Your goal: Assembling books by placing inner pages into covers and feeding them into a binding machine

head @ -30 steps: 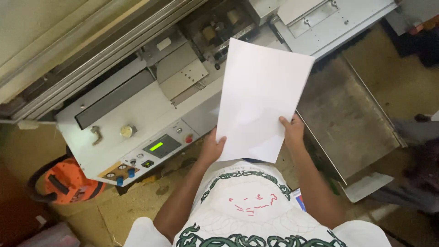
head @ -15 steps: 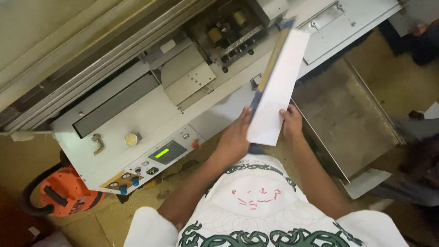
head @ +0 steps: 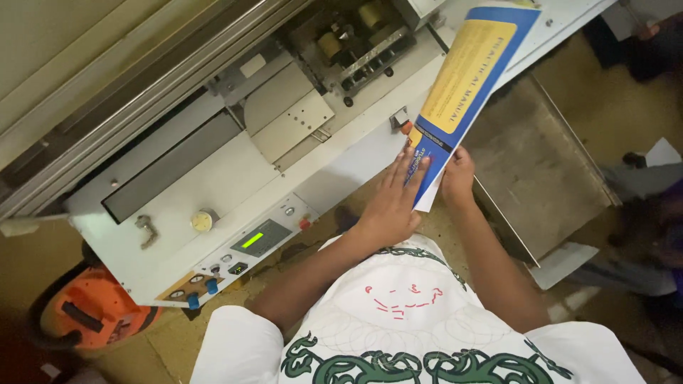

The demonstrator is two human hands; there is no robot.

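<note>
Fingers [head: 409,174] flat against blue-yellow booklet [head: 466,78]

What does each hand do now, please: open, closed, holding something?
Left hand: open, fingers flat on the blue and yellow booklet.
Right hand: closed on the booklet's lower edge, holding it.
</note>
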